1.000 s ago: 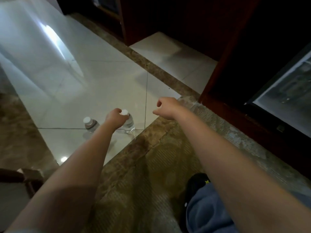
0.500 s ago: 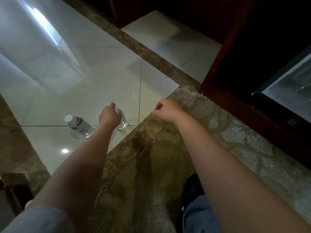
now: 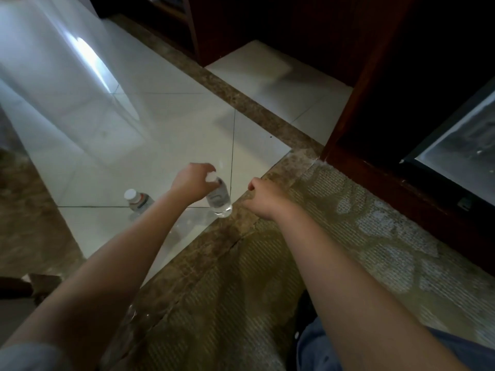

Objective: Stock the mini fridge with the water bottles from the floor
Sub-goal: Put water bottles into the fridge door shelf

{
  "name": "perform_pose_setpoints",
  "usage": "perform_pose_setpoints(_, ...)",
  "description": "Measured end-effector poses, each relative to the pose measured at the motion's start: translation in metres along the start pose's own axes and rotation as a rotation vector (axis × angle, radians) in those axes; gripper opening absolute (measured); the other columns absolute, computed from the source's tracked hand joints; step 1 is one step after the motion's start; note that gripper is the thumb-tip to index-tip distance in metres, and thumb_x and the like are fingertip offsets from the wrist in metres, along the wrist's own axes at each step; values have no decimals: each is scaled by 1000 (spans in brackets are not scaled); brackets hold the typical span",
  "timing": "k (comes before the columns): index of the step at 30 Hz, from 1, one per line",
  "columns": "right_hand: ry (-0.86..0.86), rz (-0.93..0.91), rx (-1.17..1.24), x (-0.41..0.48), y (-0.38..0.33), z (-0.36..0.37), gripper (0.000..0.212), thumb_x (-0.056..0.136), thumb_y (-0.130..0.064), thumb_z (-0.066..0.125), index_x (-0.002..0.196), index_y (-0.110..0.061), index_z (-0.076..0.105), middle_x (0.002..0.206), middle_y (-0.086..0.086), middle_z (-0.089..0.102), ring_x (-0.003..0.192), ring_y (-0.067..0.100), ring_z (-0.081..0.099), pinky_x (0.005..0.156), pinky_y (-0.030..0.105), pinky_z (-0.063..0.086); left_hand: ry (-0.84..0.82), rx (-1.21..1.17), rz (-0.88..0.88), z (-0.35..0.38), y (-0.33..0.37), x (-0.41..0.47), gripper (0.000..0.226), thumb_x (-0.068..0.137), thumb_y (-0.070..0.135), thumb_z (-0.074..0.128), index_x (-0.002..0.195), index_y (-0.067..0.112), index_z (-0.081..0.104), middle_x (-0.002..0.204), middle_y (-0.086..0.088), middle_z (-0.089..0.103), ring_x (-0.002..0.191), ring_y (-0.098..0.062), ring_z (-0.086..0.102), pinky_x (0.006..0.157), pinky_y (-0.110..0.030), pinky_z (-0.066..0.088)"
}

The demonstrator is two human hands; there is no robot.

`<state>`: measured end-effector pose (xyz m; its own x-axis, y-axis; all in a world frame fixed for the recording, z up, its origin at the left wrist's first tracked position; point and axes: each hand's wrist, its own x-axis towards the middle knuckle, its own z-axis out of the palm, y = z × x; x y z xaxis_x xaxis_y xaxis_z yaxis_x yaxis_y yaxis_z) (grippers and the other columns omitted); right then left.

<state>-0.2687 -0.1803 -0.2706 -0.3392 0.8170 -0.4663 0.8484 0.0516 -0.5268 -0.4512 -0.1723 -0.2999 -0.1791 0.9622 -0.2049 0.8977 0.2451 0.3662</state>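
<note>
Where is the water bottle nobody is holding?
In the head view, the free bottle stands on the white tile just left of the left forearm, left of the held bottle in the left hand.

Two water bottles (image 3: pixel 219 199) (image 3: pixel 139 200), two hands (image 3: pixel 191 180) (image 3: pixel 263 198), one mini fridge (image 3: pixel 460 140).

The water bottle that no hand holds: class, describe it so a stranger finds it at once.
Start on the white floor tiles. The free bottle sits by a grout line, left of the left hand. Unlike the other bottle, which that hand grips, it is untouched.
</note>
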Motion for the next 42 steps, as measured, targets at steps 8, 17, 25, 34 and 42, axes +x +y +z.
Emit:
perform_pose_setpoints(8, 49, -3, 190, -15, -3, 6, 70, 70, -24, 82, 126, -18, 40, 120, 7, 58, 108, 27, 57, 90, 42, 50, 140, -14, 199, -37, 60, -53, 46, 82, 48, 63, 120, 23, 61, 110, -4, 67, 98, -23, 61, 71, -27, 42)
perform_pose_setpoints(17, 190, 5, 231, -18, -12, 20, 55, 66, -28, 84, 110, -20, 52, 108, 1, 64, 100, 23, 62, 89, 43, 52, 191, -576, 157, -31, 41, -77, 39, 90, 30, 60, 128, 21, 56, 110, -1, 66, 95, -12, 62, 82, -19, 51)
perform_pose_setpoints(25, 173, -51, 231, 2, -51, 43, 56, 68, -30, 82, 113, -19, 51, 108, -2, 59, 100, 19, 58, 82, 30, 47, 501, -733, -293, -9, -76, -60, 47, 94, 32, 53, 134, 10, 43, 122, -3, 55, 109, -17, 54, 89, -30, 44)
perform_pose_setpoints(34, 164, -47, 315, 24, -75, 59, 61, 67, -30, 84, 118, -18, 52, 114, -2, 62, 100, 16, 59, 81, 26, 44, 388, -689, -691, 23, -170, -11, 88, 77, 29, 75, 145, 5, 25, 146, -16, 39, 134, -33, 38, 111, -38, 31)
perform_pose_setpoints(42, 160, -59, 323, 27, -57, 54, 60, 66, -28, 84, 116, -19, 53, 109, -4, 61, 100, 17, 60, 85, 30, 49, 334, -617, -656, 39, -166, 0, 32, 86, 22, 62, 114, 8, 54, 115, -15, 61, 106, -33, 57, 81, -32, 41)
